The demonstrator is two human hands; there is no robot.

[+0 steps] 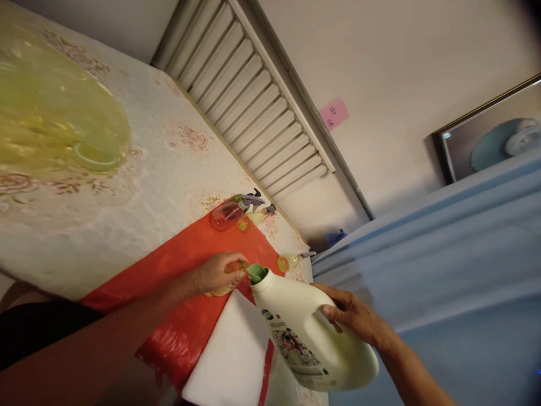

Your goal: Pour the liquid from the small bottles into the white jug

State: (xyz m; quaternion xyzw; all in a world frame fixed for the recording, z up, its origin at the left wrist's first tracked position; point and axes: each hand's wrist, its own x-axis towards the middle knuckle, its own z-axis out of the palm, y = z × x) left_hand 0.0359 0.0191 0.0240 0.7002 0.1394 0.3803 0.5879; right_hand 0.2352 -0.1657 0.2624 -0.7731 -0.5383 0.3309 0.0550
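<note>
My right hand (353, 313) is closed round the handle of a large cream jug (304, 332) with a picture label. The jug is tilted, and its green spout (257, 273) is right by the mouth of a small clear bottle (222, 288) with yellowish contents. Fingers of my left hand (217, 274) are wrapped round that bottle's neck, hiding part of it. Whether liquid is flowing cannot be made out. Beneath the bottle lies a red plastic sheet (169, 256). Close to the jug is a white block or folded cloth (234, 355).
Spray bottles stand beyond my hands: a pinkish one (226, 216), a yellowish one (251, 220) and another (289, 261). A big yellow-green plastic bag (54, 107) sits on the floral tablecloth (147, 169). Behind are a radiator (253, 96) and a blue curtain (443, 242).
</note>
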